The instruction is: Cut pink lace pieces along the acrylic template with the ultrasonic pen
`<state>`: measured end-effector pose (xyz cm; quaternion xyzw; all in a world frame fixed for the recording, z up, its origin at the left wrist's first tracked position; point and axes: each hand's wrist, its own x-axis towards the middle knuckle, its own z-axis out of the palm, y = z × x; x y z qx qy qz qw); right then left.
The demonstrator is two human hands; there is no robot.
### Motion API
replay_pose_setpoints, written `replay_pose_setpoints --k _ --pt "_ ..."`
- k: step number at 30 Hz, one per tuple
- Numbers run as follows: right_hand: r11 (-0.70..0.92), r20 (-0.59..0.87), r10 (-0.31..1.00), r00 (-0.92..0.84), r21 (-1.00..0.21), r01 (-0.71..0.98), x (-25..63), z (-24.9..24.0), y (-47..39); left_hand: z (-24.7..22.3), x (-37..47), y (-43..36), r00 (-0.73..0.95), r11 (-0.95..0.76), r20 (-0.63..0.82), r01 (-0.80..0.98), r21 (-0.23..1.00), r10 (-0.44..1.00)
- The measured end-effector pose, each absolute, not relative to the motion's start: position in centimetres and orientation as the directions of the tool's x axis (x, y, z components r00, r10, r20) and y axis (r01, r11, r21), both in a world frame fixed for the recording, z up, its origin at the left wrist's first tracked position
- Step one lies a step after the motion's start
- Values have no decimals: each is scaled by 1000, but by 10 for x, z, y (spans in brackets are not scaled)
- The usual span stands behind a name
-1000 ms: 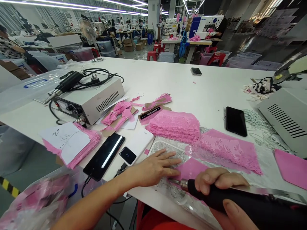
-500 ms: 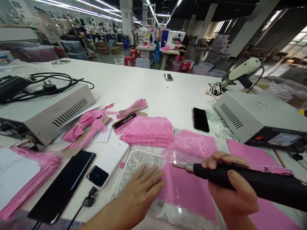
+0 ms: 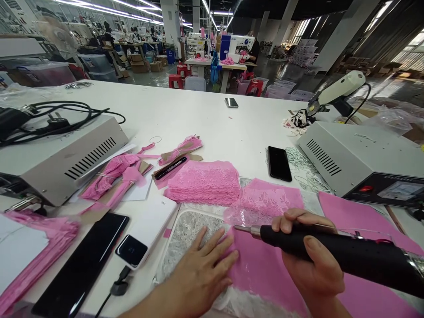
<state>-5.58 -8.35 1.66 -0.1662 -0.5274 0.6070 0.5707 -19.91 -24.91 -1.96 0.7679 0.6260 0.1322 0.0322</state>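
The left grip [image 3: 202,267] and the right grip [image 3: 309,263] are both bare hands; the left forearm [image 3: 150,302] also is bare.

The left grip [image 3: 198,270] lies palm down at the lower centre, its fingers [image 3: 213,242] slightly spread and pointing up and to the right; the forearm [image 3: 154,304] slants in from the bottom edge. Towards the lower right, the right grip [image 3: 313,265] is curled closed, its thumb [image 3: 313,243] angled up-left, the wrist [image 3: 326,307] rising from below.
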Motion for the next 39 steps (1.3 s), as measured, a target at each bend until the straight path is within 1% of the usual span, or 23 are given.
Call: replay_pose_setpoints --k 10,17,20,23,26,28,30,36,39 --pt "196 404 848 -341 -839 -508 -54 16 -83 -16 -201 -247 202 -231 153 950 211 967" --pt "229 434 825 -361 -841 -490 -53 17 -83 -17 -200 -247 182 -217 154 943 253 971" --pt "224 424 835 -351 -843 -489 -53 16 -83 -12 -201 -250 194 -238 190 939 247 962" --pt "198 407 848 -339 -836 -511 -52 16 -83 -4 -203 -261 210 -277 265 929 245 941" --pt "158 380 855 -354 -839 -520 -49 17 -86 -3 -206 -281 174 -264 342 935 237 923" --pt "138 368 848 -381 -848 -511 -48 18 -89 -8 -208 -294 139 -248 419 944 218 897" --pt "131 366 837 -406 -855 -501 -49 18 -92 -14 -209 -304 104 -223 462 952 209 881" --pt "150 371 838 -401 -862 -484 -51 19 -93 -22 -208 -312 58 -190 493 957 221 868" --pt "149 369 843 -392 -859 -489 -51 20 -93 -17 -208 -311 61 -178 445 958 225 893"
